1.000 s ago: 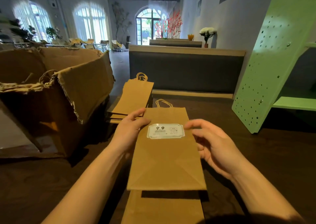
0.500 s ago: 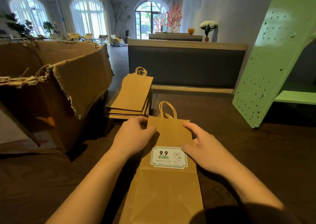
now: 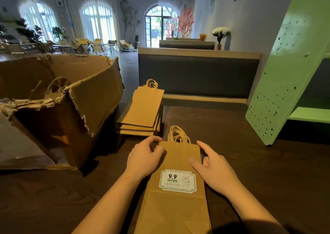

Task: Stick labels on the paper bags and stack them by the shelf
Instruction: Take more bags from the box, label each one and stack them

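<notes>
A café — booth bench (image 3: 198,73), folding chairs (image 3: 97,47), vased flowers (image 3: 221,31).

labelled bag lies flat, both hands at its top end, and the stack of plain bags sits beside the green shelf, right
No: the head view shows the stack of plain bags beside the cardboard box, not the green shelf. The labelled bag is as you say.
</notes>
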### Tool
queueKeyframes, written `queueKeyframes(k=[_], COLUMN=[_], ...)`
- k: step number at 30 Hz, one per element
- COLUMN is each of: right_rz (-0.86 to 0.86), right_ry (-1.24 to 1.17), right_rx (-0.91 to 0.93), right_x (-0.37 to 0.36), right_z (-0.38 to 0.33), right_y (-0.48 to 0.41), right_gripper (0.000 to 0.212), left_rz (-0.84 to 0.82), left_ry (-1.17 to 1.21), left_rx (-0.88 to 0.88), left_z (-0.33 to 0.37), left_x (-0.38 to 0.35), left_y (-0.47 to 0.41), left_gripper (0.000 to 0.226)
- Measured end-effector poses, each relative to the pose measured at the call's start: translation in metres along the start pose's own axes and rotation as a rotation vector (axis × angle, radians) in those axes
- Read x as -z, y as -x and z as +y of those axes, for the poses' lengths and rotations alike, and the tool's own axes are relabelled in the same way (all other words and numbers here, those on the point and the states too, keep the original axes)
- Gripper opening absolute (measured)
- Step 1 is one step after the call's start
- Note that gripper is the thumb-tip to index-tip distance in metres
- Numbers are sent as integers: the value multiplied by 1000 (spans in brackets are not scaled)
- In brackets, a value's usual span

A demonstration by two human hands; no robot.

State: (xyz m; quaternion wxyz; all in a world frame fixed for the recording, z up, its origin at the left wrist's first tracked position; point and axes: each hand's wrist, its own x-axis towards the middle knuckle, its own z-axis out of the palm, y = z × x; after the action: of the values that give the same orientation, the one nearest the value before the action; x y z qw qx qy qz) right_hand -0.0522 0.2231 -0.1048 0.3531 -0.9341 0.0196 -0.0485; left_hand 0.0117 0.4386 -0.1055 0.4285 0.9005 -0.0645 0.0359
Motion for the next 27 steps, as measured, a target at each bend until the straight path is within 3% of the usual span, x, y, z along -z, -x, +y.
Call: queueKeyframes(k=[4,7,11,14,18,23,27], right_rz=[38,68,125,280,437,203,144], right_ry=[70,-22,-284,-212,-161,0,182], right_rx=[10,-21,-198,-266,-79,331,563], right_x=[-1,-2,5,23,50,44,32], right_z=[0,5,6,-5,-74,-205,-291], right_y=[2,-1,-10,-15,-20,-25,-42], right_gripper=[58,59,54,43,21,16,15], left_rz=[10,64,126,108,65,97,143], left_ry=[30,86,198,154,117,11,-95], left_rx=[6,14,18,-48,-213,-439,-445], left_z=[-2,0,7,13,43,91,90], left_x=[-3,0,8,19,63,171,266], left_y=[-1,1,10,22,26,14,-9], left_gripper=[15,18,24,17,9,10,14])
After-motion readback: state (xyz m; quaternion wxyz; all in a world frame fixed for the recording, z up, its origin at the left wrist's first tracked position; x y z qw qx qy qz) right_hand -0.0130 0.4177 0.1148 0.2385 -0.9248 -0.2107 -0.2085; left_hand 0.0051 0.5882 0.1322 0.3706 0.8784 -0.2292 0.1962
